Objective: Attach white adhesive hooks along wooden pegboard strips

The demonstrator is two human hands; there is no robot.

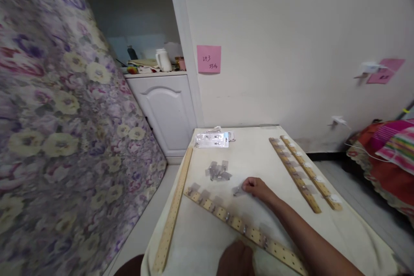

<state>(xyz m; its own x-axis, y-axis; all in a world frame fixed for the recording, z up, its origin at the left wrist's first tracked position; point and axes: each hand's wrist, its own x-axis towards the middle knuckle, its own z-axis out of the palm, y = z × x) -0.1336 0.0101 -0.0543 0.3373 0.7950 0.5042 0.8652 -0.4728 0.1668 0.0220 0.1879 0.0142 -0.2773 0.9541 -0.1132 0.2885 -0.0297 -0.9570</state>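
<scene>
My right hand (pixel 257 188) reaches across the white table (pixel 255 146), its fingers pinched on a small clear hook piece (pixel 237 190). Just beyond it lies a small pile of the same clear pieces (pixel 218 170). My left hand (pixel 235 259) rests closed at the near edge, pressing on a perforated wooden strip (pixel 233 221) that runs diagonally and carries several clear pieces. Its fingers are hidden.
A bare wooden strip (pixel 174 209) lies along the table's left edge. Two more strips (pixel 304 172) with white pieces lie at the right. A clear packet (pixel 211 139) sits at the far edge. A floral mattress (pixel 58 129) leans at left; a white cabinet (pixel 168 108) stands behind.
</scene>
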